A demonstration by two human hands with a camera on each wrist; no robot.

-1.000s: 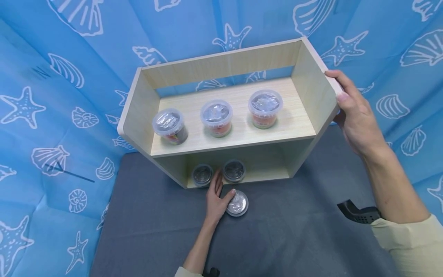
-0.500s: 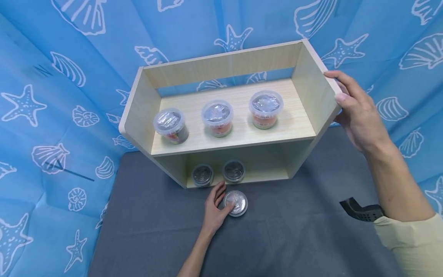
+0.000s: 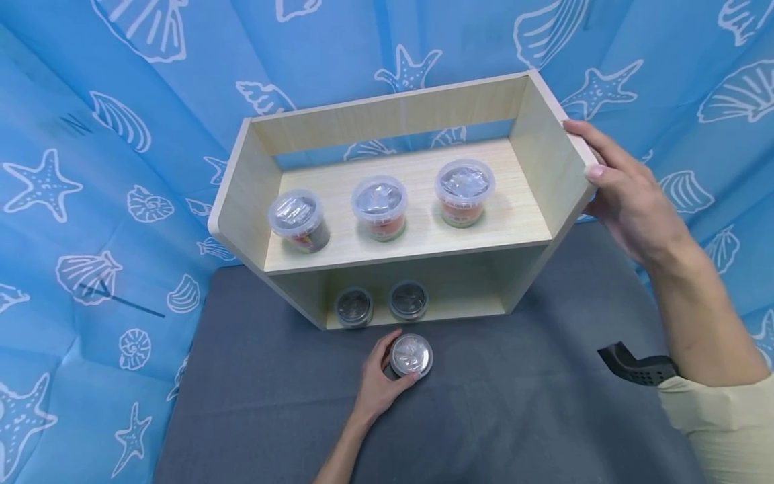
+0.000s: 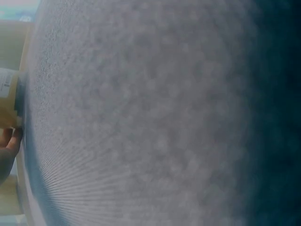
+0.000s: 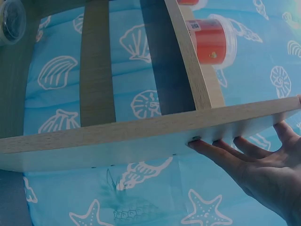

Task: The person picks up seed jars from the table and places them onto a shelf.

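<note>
A lidded clear plastic tub (image 3: 412,353) stands on the dark grey cloth in front of a pale wooden shelf (image 3: 387,107). My left hand (image 3: 376,388) curves round this tub from the left, fingers on its far side and thumb at its near edge. At the left margin of the left wrist view, fingertips (image 4: 10,143) touch the tub's side. My right hand (image 3: 631,202) holds the shelf's right side panel (image 3: 553,134) by its front edge. In the right wrist view its fingers (image 5: 221,157) lie spread against the panel's outer face.
Three lidded tubs, left (image 3: 296,215), middle (image 3: 379,205) and right (image 3: 464,189), stand on the upper shelf. Two more, one left (image 3: 353,306) and one right (image 3: 408,299), sit in the lower compartment. A blue shell-patterned curtain (image 3: 121,222) hangs behind.
My left hand has drawn back from the tubs in the lower compartment and come round the tub on the cloth. My right hand keeps its hold on the shelf.
</note>
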